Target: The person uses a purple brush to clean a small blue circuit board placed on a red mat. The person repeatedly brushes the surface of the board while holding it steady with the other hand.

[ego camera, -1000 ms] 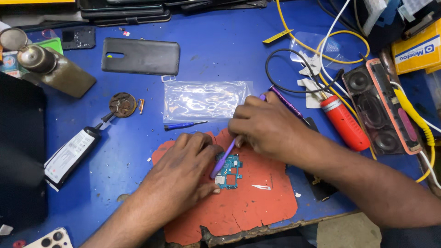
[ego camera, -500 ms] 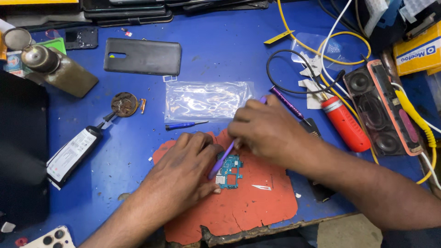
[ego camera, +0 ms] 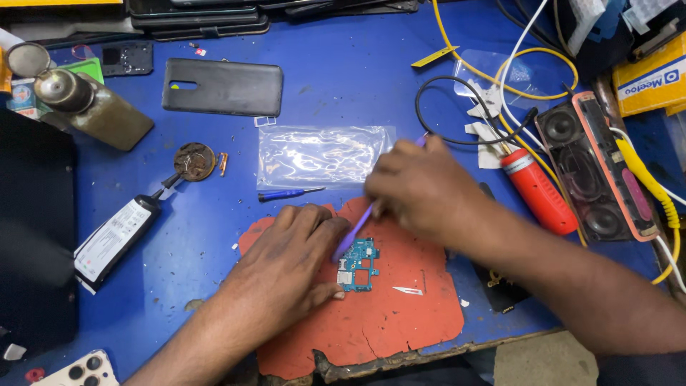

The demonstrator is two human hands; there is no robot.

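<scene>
A small blue-green circuit board (ego camera: 359, 266) lies on a worn red mat (ego camera: 400, 314) at the near edge of the blue table. My left hand (ego camera: 293, 268) rests flat on the mat, its thumb and fingertips holding the board's left side. My right hand (ego camera: 421, 187) grips a thin purple tool (ego camera: 354, 233) like a pen. The tool's tip points down at the top of the board. A small metal blade (ego camera: 409, 291) lies on the mat to the right of the board.
A clear plastic bag (ego camera: 321, 156) and a blue screwdriver (ego camera: 289, 193) lie behind the mat. A black phone back cover (ego camera: 223, 87), a glue tube (ego camera: 118, 232), a red-handled tool (ego camera: 537, 189), an orange speaker (ego camera: 597, 168) and yellow and black cables surround the work area.
The view has shifted slightly. My right hand with the purple tool has moved a little at the board; my left hand stays on the board.
</scene>
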